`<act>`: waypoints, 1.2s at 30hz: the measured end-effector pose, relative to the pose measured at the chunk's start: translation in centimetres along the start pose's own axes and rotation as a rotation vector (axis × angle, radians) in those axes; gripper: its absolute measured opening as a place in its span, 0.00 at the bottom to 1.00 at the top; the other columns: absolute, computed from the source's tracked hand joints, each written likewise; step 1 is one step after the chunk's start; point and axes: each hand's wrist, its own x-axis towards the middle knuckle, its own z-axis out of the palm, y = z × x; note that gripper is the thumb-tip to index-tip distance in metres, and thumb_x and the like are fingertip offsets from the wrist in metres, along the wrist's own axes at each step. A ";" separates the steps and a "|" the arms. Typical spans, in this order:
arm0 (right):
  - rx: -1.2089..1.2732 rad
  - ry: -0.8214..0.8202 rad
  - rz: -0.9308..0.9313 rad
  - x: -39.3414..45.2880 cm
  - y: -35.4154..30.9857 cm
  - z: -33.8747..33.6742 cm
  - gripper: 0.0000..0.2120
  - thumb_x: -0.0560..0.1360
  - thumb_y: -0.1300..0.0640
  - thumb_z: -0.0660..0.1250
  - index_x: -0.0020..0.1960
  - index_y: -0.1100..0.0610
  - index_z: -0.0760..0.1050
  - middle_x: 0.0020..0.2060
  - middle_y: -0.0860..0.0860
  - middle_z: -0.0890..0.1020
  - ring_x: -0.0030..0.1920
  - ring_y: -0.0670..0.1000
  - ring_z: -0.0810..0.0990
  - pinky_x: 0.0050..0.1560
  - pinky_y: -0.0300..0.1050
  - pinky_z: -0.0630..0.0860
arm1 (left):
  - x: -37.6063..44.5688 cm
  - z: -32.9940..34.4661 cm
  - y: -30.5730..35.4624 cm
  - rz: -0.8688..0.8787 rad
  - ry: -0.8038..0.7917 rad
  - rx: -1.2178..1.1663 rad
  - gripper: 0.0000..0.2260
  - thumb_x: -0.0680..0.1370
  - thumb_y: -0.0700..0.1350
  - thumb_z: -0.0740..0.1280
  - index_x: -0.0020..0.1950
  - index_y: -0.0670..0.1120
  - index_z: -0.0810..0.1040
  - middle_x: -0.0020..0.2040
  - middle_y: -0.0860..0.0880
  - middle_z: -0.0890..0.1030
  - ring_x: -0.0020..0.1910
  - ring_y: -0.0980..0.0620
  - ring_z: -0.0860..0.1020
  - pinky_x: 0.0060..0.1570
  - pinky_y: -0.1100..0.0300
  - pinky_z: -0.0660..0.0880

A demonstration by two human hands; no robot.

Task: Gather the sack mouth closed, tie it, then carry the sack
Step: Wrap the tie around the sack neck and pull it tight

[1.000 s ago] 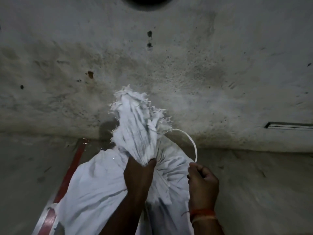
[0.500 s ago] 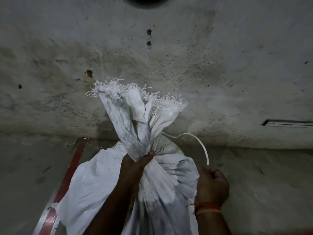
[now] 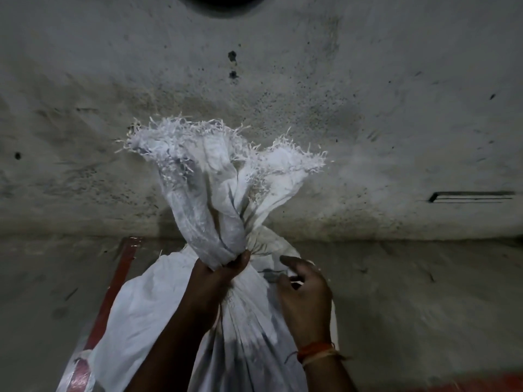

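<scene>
A: What fills the view behind everything?
B: A stained, speckled grey concrete wall (image 3: pixel 368 108), meeting a dusty grey floor (image 3: pixel 424 292) lower down.

A: And the task's thing?
B: A white woven plastic sack (image 3: pixel 147 315) stands on that floor in front of the wall, in the lower middle of the view. Its frayed gathered mouth (image 3: pixel 220 171) fans upward above a twisted neck. A red strip (image 3: pixel 113 292) lies just beside it on the left.

A: The hands?
B: The left hand (image 3: pixel 218 278) grips the neck, fingers curled tight round the bunched cloth. The right hand (image 3: pixel 305 292), an orange thread band (image 3: pixel 317 349) at its wrist, sits against the sack just beside the neck, fingers loosely bent; whether they pinch anything I cannot tell.
</scene>
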 end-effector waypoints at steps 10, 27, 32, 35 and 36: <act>0.063 -0.282 0.005 -0.5 -0.6 0.8 0.12 0.73 0.62 0.71 0.48 0.46 0.85 0.44 0.36 0.86 0.47 0.36 0.83 0.52 0.34 0.79 | 0.2 -1.9 0.1 0.285 0.121 0.713 0.19 0.69 0.66 0.73 0.54 0.57 0.82 0.55 0.56 0.84 0.61 0.55 0.79 0.62 0.46 0.76; -0.310 -0.288 -0.158 -2.3 0.2 3.5 0.25 0.66 0.43 0.73 0.62 0.44 0.75 0.52 0.43 0.72 0.53 0.44 0.76 0.56 0.38 0.76 | -1.6 -0.8 0.3 0.036 0.185 0.649 0.18 0.68 0.70 0.71 0.46 0.59 0.84 0.44 0.60 0.86 0.46 0.65 0.83 0.53 0.56 0.79; -0.344 -0.211 -0.096 -2.8 0.3 5.4 0.17 0.72 0.47 0.69 0.61 0.46 0.78 0.50 0.49 0.77 0.52 0.49 0.78 0.55 0.39 0.74 | -5.3 -3.4 1.3 -0.076 0.087 0.949 0.23 0.64 0.68 0.72 0.55 0.61 0.81 0.50 0.57 0.86 0.50 0.63 0.83 0.55 0.57 0.79; -0.367 -0.182 -0.082 -3.0 0.5 5.9 0.14 0.72 0.45 0.69 0.55 0.49 0.81 0.47 0.50 0.80 0.51 0.50 0.78 0.52 0.42 0.72 | -7.4 -4.3 1.9 -0.078 0.162 1.013 0.20 0.66 0.61 0.69 0.58 0.68 0.79 0.47 0.64 0.86 0.45 0.67 0.83 0.55 0.63 0.78; -0.364 -0.160 -0.085 -2.9 0.6 5.9 0.13 0.72 0.46 0.69 0.54 0.50 0.81 0.46 0.51 0.80 0.51 0.51 0.78 0.52 0.43 0.73 | -8.0 -4.4 2.0 -0.066 0.168 1.006 0.15 0.69 0.56 0.71 0.52 0.73 0.78 0.40 0.72 0.83 0.41 0.71 0.81 0.51 0.69 0.77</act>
